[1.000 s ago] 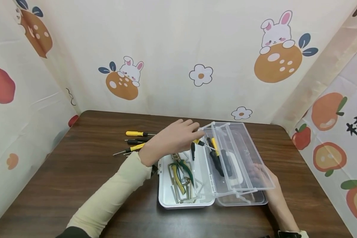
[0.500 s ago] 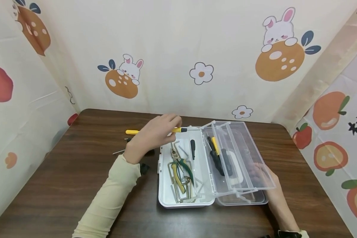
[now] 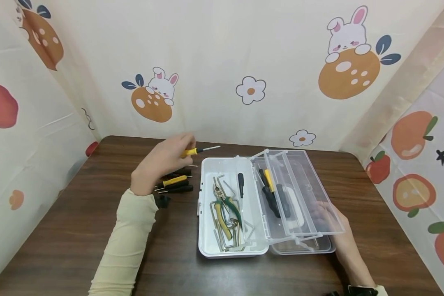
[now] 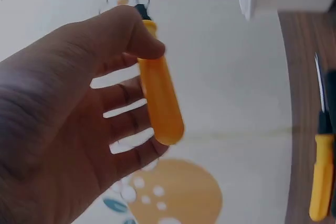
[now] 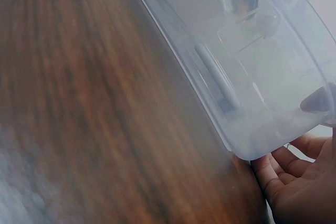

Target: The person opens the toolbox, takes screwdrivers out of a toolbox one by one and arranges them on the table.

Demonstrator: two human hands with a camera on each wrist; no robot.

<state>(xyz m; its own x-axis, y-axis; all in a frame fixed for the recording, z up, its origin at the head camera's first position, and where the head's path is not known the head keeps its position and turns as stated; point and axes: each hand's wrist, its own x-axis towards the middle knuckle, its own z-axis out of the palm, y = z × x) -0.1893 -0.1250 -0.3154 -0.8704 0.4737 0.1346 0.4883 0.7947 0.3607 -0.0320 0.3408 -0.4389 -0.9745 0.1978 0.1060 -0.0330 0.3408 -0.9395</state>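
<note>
My left hand (image 3: 163, 160) holds a yellow-handled screwdriver (image 4: 160, 93) above the table, left of the white toolbox (image 3: 203, 197). Thumb and fingers pinch its handle, and the shaft points right in the head view. Inside the box lie green-and-yellow pliers (image 3: 221, 211), several hex keys (image 3: 217, 238) and a small black screwdriver (image 3: 241, 185). The box's clear lid (image 5: 252, 145) is folded out to the right. My right hand (image 5: 304, 182) grips its edge, thumb above and fingers below; part of this hand shows through the plastic.
Below the left hand, several black screwdrivers (image 3: 181, 188) and a yellow-handled one (image 3: 175, 181) lie on the brown table (image 3: 77, 230). A clear divided tray (image 3: 311, 172) slants over the lid, with more tools visible through it. Printed curtains (image 3: 214, 82) enclose the table.
From over the box's far right corner, my left hand has moved left with the yellow screwdriver, now above the loose screwdrivers. The right hand stays at the lid.
</note>
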